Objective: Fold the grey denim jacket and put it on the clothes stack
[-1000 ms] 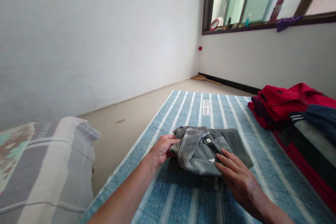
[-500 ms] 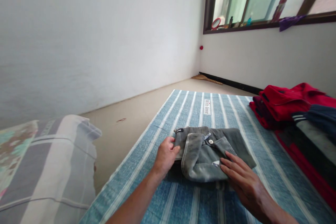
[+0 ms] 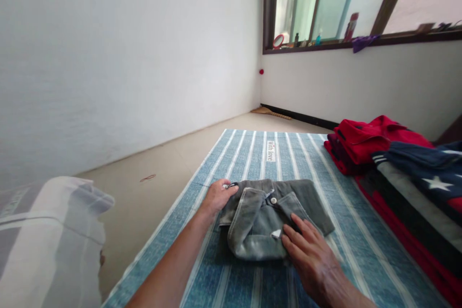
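A folded grey denim jacket point(image 3: 258, 231) lies on a blue-and-white striped cloth point(image 3: 249, 154), its collar and a round button facing up. At its far left corner, my left hand point(image 3: 218, 196) pinches the edge between thumb and fingers, beside a small dark tag. My right hand point(image 3: 306, 245) rests on the near right part with fingers stretched out over the fabric, close to a small white label. The underside of the jacket is hidden.
On the right stands a stack of folded clothes, a red garment point(image 3: 378, 137) and a navy one with a white star point(image 3: 418, 163) among them. A grey-and-white covered bundle point(image 3: 68, 240) is at the left. Behind are a white wall point(image 3: 144, 48) and a windowsill point(image 3: 325, 46) with small items.
My left hand has slid from the jacket's left side up to its far left corner. The right hand stays on the jacket. The view has turned slightly to the right.
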The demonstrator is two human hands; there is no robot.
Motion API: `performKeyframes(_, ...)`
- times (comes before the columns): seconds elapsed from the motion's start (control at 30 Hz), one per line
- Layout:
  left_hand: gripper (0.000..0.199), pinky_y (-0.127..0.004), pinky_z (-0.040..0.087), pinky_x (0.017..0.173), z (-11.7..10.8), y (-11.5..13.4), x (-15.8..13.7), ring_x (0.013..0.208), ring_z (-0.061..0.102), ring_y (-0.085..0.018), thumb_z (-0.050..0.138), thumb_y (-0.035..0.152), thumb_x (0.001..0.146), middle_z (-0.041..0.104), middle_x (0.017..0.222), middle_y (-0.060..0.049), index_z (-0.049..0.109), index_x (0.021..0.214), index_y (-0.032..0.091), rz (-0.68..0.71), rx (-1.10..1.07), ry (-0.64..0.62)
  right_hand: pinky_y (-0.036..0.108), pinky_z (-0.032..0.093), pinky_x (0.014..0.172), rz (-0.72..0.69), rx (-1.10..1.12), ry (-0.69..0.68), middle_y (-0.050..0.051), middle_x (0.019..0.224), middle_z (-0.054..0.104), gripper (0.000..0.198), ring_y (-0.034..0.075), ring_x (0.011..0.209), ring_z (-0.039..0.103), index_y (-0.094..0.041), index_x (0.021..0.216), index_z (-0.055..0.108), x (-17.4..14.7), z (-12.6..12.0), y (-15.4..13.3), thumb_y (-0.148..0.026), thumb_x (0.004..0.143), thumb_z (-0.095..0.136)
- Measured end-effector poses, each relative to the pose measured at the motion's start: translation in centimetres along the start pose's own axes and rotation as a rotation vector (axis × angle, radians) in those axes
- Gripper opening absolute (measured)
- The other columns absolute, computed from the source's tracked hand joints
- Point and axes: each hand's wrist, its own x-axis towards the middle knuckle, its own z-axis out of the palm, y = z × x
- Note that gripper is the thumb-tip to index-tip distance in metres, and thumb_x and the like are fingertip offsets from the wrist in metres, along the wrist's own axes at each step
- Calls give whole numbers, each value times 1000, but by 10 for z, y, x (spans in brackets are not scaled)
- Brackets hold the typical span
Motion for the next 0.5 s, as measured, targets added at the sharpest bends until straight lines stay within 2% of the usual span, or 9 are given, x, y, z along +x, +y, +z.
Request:
performKeyframes(0.1,33,-26,48,53,6,0,9,59,64,-19,72,20,61,65,61,-1,63,92,15,-48,-127,18,53,49,93,26,-5,-2,9,123,64,34,34,130,44,-20,118,60,3,0,-1,-15,90,42)
performKeyframes(0.27,49,-30,52,49,7,-9,16,51,63,-20,68,7,54,67,62,-3,59,102,15,-220,-440,24,50,47,96,129,74,22,9,119,66,32,32,131,44,-21,115,60,12,-2,-11,-15,89,42)
performKeyframes(0.4,49,-27,51,50,8,-17,19,52,63,-18,70,8,52,67,63,-1,60,99,16,-128,-418,84,53,41,100,211,88,76,10,116,67,32,33,134,39,-19,112,61,17,1,-22,-13,88,40)
performKeyframes(0.5,47,-26,50,54,11,-23,21,55,63,-17,73,13,51,68,67,-1,60,96,16,-61,-418,63,54,38,102,225,82,102,10,117,66,31,34,135,36,-18,110,61,17,3,-27,-13,88,40)
